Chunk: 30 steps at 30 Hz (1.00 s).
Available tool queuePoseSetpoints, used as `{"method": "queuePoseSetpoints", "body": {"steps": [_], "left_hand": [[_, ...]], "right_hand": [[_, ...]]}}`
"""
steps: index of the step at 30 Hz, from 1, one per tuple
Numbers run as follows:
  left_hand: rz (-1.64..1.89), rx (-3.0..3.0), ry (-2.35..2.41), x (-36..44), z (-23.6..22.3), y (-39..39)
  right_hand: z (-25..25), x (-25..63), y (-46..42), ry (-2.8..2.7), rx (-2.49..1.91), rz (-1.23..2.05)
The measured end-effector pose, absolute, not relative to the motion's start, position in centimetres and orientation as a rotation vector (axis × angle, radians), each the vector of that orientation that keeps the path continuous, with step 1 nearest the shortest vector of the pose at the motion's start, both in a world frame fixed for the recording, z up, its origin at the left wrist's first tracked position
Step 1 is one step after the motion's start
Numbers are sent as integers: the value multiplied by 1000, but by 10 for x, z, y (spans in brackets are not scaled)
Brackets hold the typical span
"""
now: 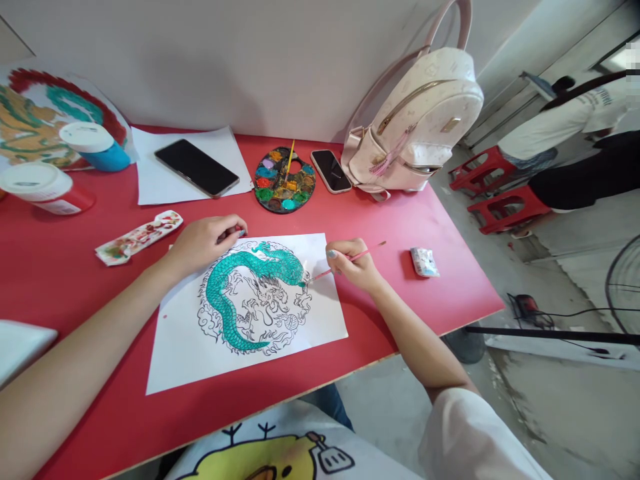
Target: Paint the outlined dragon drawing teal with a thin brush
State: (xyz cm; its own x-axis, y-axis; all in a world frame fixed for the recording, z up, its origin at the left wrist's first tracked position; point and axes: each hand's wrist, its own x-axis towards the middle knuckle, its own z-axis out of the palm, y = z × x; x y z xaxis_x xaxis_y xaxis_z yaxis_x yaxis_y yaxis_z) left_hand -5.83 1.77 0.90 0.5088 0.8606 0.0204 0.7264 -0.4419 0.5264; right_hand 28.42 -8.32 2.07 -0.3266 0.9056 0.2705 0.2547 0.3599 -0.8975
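A white sheet (180, 360) lies on the red table, printed with a round dragon line drawing (273, 293). The dragon's long body is painted teal, while its head, claws and the clouds around it are bare line work. My right hand (357, 265) pinches a thin pink paintbrush (370, 252), its tip touching or just above the teal near the drawing's right side. At the sheet's upper left edge rests my left hand (207, 239), fingers curled in, with nothing visible in them. Beyond the sheet sits a round paint palette (285, 180) with a yellow brush (291, 159) across it.
Two phones, a black one (196, 167) on white paper and a smaller one (331, 171), lie near the wall. A pale backpack (420, 120) stands at the back right. Paint jars (43, 187), a stained strip (140, 237) and a small packet (425, 262) are also on the table.
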Motion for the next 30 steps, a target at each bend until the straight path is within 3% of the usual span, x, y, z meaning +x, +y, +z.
{"method": "queuePoseSetpoints", "body": {"steps": [30], "left_hand": [[378, 2287, 1312, -58, 11, 18]], "right_hand": [[23, 284, -85, -1811, -1044, 913]]}}
